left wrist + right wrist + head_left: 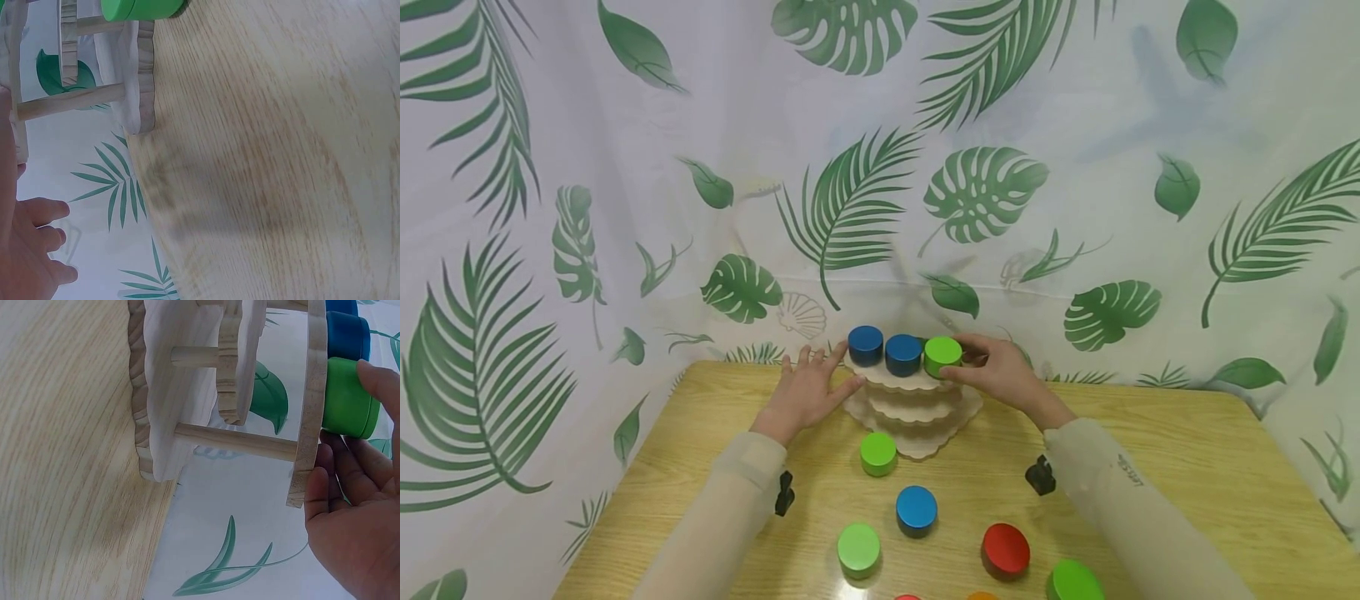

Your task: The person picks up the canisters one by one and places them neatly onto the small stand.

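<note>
A tiered wooden stand (pixel 910 408) with scalloped edges stands at the back of the table. Two blue round tins (pixel 866 345) and a bright green tin (pixel 943 357) sit in a row on its top tier. My right hand (pixel 1000 371) holds the green tin at the row's right end, thumb in front and fingers behind. In the right wrist view, the green tin (pixel 350 400) rests on the top board beside a blue one. My left hand (pixel 808 392), fingers spread, is at the left end of the top tier, with its fingertips right by the left blue tin.
In front of the stand, a green tin (pixel 878 453), a blue tin (pixel 917 510), a paler green tin (pixel 858 550) and a red tin (pixel 1005 551) lie on the wooden table (pixel 715 467). Another green tin (pixel 1073 581) is cut off below. A leaf-print cloth (pixel 880 275) hangs behind.
</note>
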{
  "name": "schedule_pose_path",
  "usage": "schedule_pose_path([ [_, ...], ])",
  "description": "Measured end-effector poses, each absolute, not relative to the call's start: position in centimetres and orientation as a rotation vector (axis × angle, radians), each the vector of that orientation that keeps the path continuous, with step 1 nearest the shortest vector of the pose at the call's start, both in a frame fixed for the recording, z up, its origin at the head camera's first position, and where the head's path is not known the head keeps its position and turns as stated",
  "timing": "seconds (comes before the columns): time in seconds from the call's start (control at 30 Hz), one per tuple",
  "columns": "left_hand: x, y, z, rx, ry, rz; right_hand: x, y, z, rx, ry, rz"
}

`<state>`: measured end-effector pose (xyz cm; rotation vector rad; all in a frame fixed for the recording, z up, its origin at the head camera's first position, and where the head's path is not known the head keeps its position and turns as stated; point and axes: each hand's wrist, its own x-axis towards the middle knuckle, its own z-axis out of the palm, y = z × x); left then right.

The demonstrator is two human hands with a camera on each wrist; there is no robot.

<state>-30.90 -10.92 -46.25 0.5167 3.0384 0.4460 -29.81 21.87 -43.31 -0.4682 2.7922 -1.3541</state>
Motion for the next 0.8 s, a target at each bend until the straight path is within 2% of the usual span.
schedule_pose_path([
  [0.47, -31.3, -10.9, -46.5, 0.495, 3.029, 0.441, -29.6, 22.1, -43.0, -0.451, 2.792, -1.328],
  [0.8, -31.1, -10.9, -46.5, 0.507, 3.031, 0.459, -27.8, 23.8, -42.4, -0.512, 2.814, -1.335],
])
